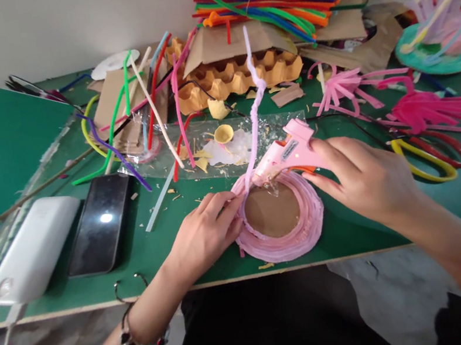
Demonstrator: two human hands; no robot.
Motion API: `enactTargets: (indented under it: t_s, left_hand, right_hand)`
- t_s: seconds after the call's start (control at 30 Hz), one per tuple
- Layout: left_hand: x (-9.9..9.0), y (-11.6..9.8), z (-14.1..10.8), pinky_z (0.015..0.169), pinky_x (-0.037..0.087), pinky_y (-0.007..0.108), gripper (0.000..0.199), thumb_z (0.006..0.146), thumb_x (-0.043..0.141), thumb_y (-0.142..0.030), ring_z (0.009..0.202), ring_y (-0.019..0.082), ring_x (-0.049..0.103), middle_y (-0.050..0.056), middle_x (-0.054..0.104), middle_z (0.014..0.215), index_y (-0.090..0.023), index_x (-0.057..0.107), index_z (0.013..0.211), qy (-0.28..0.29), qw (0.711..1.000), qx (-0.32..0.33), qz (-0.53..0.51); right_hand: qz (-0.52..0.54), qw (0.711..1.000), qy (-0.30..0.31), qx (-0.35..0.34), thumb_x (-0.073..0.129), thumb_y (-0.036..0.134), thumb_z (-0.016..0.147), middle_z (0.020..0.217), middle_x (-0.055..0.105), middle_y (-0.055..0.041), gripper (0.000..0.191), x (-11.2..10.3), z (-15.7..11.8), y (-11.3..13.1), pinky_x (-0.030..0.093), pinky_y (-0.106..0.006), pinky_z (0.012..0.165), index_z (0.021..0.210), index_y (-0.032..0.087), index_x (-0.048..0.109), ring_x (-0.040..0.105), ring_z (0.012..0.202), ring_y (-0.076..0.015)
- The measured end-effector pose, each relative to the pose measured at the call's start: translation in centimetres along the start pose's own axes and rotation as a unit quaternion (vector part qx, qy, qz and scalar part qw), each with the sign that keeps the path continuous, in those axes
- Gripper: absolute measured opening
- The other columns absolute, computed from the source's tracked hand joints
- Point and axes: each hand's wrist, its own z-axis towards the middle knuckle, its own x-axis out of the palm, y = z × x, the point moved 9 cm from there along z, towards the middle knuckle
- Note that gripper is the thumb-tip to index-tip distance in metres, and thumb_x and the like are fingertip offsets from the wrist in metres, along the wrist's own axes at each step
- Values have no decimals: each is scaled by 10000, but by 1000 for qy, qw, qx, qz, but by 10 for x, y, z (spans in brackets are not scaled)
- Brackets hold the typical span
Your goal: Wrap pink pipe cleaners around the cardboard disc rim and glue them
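A round pink and lilac coil [288,245] with a brown cardboard centre [271,210] lies near the table's front edge. At the coil's upper left, my left hand [209,230] has its fingertips pinched on the base of a lilac pipe cleaner [253,121], whose twisted free end rises away from me. My right hand [370,180] holds a pink glue gun [293,149] by its handle, the nozzle pointing left at the coil's upper rim beside the pipe cleaner. Whether the nozzle touches is hard to tell.
A phone [100,225] and white power bank [32,249] lie left. Egg carton [241,78], pipe cleaner bundle [267,2] and scraps [219,109] are behind. Scissors [424,159], pink pieces [436,103] and a turquoise disc [437,56] sit right.
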Motion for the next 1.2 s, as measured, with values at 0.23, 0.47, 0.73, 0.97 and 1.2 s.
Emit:
enactTargets:
  t_s: [0.23, 0.47, 0.73, 0.97, 1.2]
  left_hand:
    - [0, 0, 0, 730, 548, 303, 274, 862, 433, -189, 848, 170, 573, 83, 587, 975, -132, 524, 1115, 3, 1000, 0, -15]
    - [0, 0, 0, 735, 545, 289, 265, 882, 392, -196, 852, 158, 572, 83, 595, 971, -130, 526, 1101, 3, 1000, 0, 0]
    - [-3, -12, 0, 636, 525, 283, 248, 893, 364, -167, 761, 159, 594, 76, 624, 923, -107, 557, 1035, 1, 994, 44, 98]
    - [-8, -15, 0, 602, 483, 269, 199, 868, 418, -143, 716, 142, 598, 49, 632, 888, -122, 585, 974, -35, 990, 62, 124]
    - [-12, -19, -1, 609, 463, 276, 150, 850, 473, -135, 698, 142, 591, 36, 640, 877, -132, 599, 931, -52, 989, 76, 117]
  right_hand:
    - [-25, 1000, 4, 3, 418, 307, 866, 810, 605, -82, 279, 0, 1, -2, 427, -268, 538, 1036, 167, 588, 573, 693, -168]
    - [-55, 998, 5, -12, 381, 287, 877, 798, 595, -81, 299, 0, 0, -4, 393, -268, 514, 1080, 152, 554, 562, 689, -168]
    - [-40, 999, -10, -24, 415, 267, 865, 817, 604, -86, 290, -4, 0, -2, 386, -271, 511, 1087, 148, 559, 558, 676, -167]
    - [-106, 989, -82, -68, 488, 248, 843, 758, 622, -43, 266, -16, -1, 5, 374, -233, 474, 1058, 97, 529, 544, 601, -113]
    - [-117, 985, -90, -91, 534, 245, 822, 731, 632, -49, 263, -21, 1, 10, 368, -233, 464, 1004, 56, 556, 531, 566, -108]
